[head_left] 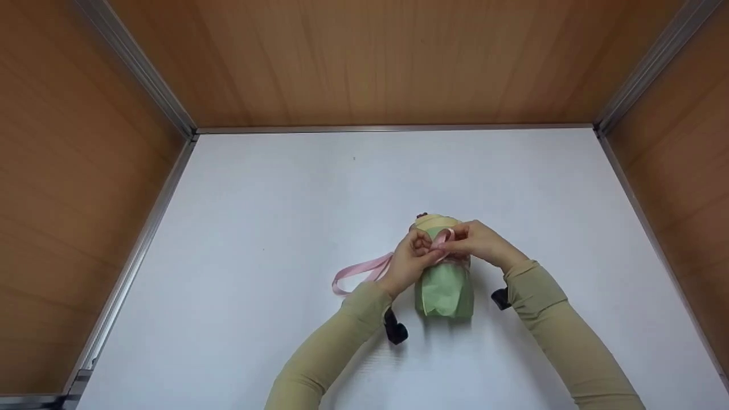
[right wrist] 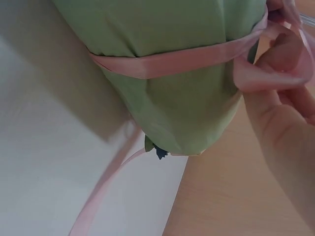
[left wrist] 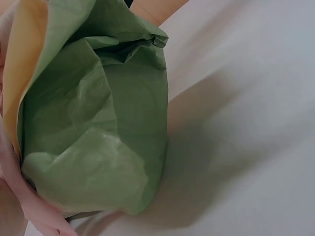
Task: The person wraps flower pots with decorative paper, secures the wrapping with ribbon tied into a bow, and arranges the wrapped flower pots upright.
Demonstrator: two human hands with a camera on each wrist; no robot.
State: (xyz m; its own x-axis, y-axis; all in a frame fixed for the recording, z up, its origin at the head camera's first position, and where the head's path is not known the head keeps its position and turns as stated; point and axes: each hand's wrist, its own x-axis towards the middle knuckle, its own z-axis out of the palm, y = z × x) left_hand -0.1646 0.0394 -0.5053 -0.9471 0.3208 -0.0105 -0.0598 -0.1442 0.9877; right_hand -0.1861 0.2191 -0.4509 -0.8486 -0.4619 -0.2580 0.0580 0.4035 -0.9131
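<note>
A bundle wrapped in green paper (head_left: 447, 290) with a cream lining lies on the white table, a small dark red bit showing at its far end. Pink ribbon (right wrist: 172, 61) circles its middle. Over the wrap, my left hand (head_left: 405, 261) pinches the ribbon beside a raised loop (head_left: 444, 236). From the other side my right hand (head_left: 484, 244) holds that loop between thumb and fingers. Creased green paper (left wrist: 93, 128) fills much of the left wrist view. In the right wrist view a ribbon loop passes over the fingers (right wrist: 283, 54); the knot itself is hidden.
A long ribbon tail (head_left: 359, 269) curls on the table (head_left: 256, 228) left of the bundle. Wood-grain panels (head_left: 393, 62) with metal edging stand at the back and both sides. Black wrist devices (head_left: 394, 329) hang under both forearms.
</note>
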